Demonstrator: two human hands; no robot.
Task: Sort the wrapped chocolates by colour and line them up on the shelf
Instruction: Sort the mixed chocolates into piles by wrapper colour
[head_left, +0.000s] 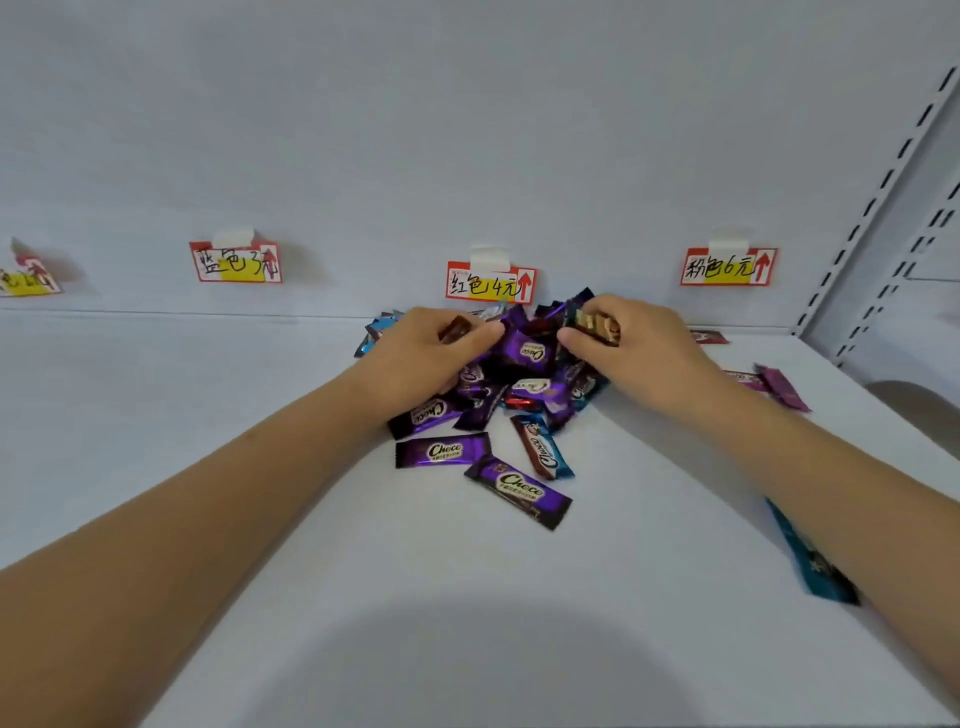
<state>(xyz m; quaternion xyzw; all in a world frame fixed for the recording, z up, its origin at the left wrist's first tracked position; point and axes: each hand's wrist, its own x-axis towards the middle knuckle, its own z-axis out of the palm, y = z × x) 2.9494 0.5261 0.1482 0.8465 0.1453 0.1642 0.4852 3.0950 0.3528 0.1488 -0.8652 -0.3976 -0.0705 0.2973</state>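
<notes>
Your left hand (421, 353) pinches a brown chocolate (456, 328), your right hand (636, 345) grips a gold one (597, 325), both over the pile (511, 384) at the shelf's (208, 441) back edge, directly beneath them.

Chocolates (498, 395) heaped on shelf (467, 597) — below tags (490, 283).

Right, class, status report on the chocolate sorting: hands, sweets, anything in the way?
Left hand pinching a brown chocolate. Right hand gripping a gold-striped chocolate. Mixed pile unsorted under red label. No obstruction seen.
</notes>
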